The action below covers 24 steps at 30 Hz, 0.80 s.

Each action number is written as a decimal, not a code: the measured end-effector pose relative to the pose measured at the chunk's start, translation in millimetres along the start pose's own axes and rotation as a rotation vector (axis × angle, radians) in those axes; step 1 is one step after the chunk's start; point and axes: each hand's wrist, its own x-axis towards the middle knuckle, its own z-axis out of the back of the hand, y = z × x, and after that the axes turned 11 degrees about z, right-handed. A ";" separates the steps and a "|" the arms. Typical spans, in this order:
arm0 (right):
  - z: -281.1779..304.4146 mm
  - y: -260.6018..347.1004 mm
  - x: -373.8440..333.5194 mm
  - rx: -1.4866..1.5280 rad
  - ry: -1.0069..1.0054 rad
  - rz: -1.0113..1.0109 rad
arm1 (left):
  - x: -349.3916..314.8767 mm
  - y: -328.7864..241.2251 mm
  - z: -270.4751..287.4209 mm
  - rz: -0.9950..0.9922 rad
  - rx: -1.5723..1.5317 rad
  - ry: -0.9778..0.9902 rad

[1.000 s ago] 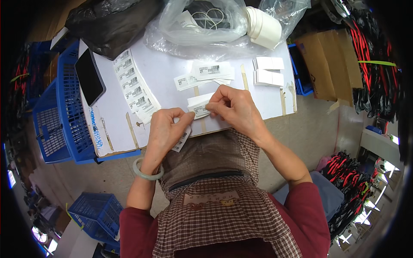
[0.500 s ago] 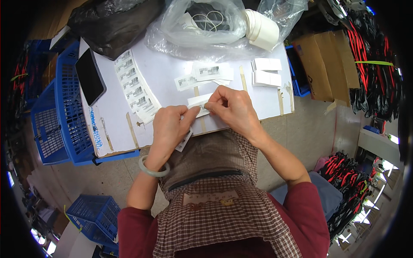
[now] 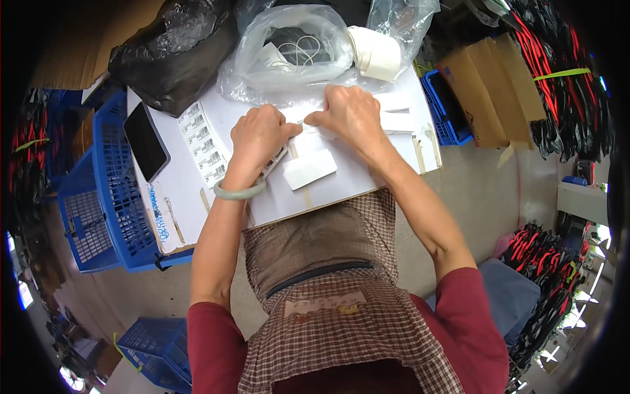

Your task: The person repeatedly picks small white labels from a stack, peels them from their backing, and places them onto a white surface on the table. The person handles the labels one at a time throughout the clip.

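Observation:
My left hand (image 3: pixel 258 139) is closed, its thumb and fingers pinched together over the middle of the table. A short strip of barcode labels (image 3: pixel 275 161) sticks out from under its palm. Just to its right, my right hand (image 3: pixel 352 119) is closed too, thumb and fingertip pinching at a white card (image 3: pixel 307 127) among the pile between the hands; the fingers partly hide it. Nearer the front edge lies a blank white folded card (image 3: pixel 311 171). Beyond my right hand are stacks of white cards (image 3: pixel 398 121), partly covered by it.
A long barcode label sheet (image 3: pixel 203 141) and a black phone (image 3: pixel 146 142) lie on the white table (image 3: pixel 289 205) at left. Behind stand a black plastic bag (image 3: pixel 172 62), a clear bag (image 3: pixel 282 72) and a white roll (image 3: pixel 376 54). Blue crates (image 3: pixel 118 190) and a cardboard box (image 3: pixel 492 92) flank it.
Both hands have moved away from me, from the table's front edge to the card pile. The white card they were handling now lies released near the front edge.

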 end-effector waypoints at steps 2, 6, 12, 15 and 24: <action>7.9 -4.5 -0.8 0.057 -0.040 0.013 | -8.0 -6.9 11.2 0.008 -0.075 0.059; 29.1 27.9 -24.9 0.665 -0.087 0.233 | -31.7 6.9 22.5 0.066 -0.884 0.338; 21.2 46.9 -53.4 0.833 -0.142 0.185 | -91.6 9.2 43.2 -0.079 -1.111 0.398; 26.8 53.9 -65.8 0.886 -0.109 0.130 | -107.4 16.7 36.8 -0.093 -1.154 0.367; 43.0 2.7 -76.4 1.301 -0.149 -0.193 | -142.9 51.0 12.7 0.283 -0.829 0.260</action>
